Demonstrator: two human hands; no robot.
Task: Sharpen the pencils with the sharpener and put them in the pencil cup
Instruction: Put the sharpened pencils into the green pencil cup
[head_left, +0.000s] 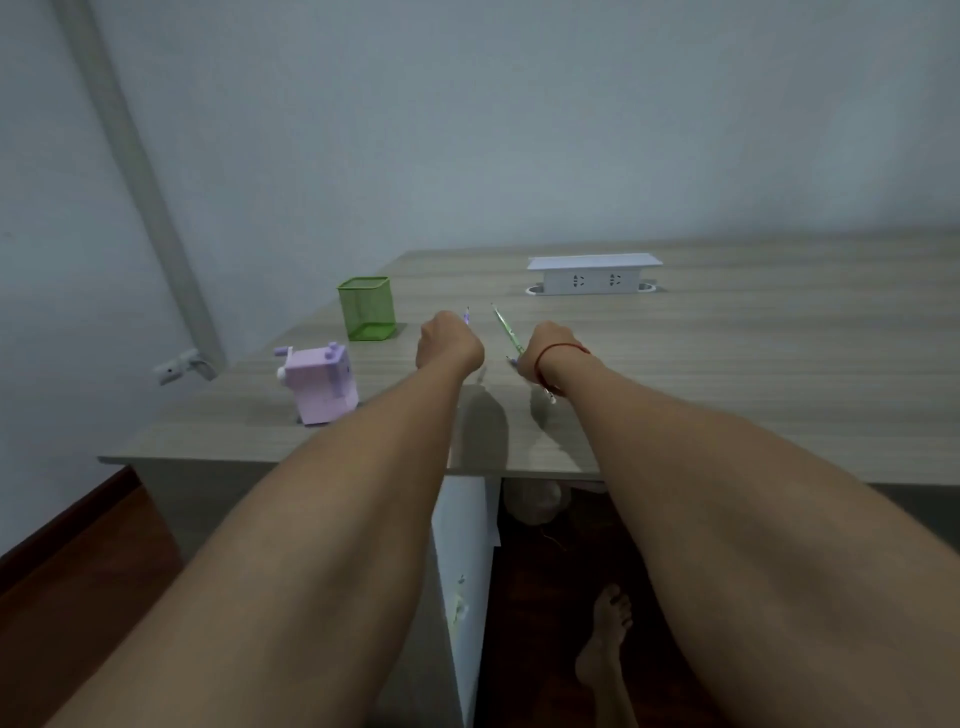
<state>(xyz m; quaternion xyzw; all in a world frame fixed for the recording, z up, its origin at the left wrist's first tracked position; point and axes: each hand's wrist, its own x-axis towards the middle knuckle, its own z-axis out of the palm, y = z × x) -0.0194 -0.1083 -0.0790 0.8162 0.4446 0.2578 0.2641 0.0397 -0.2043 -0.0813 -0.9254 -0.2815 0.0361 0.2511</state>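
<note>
My left hand (448, 343) is curled round a purple pencil (467, 315) whose tip pokes out beyond the knuckles. My right hand (545, 349), with a red string at the wrist, grips a green pencil (505, 328) that slants from far left to near right; its lower end shows below the wrist. Both hands hover over the middle of the wooden table (727, 364). A lilac crank sharpener (321, 384) stands near the table's left front edge. Behind it stands a green mesh pencil cup (367, 307), which looks empty.
A white socket box (593, 274) sits raised at the back of the table. A grey wall runs behind, with a pipe at the left. Below the table's front edge are a white panel and my bare foot (605, 644) on a dark floor.
</note>
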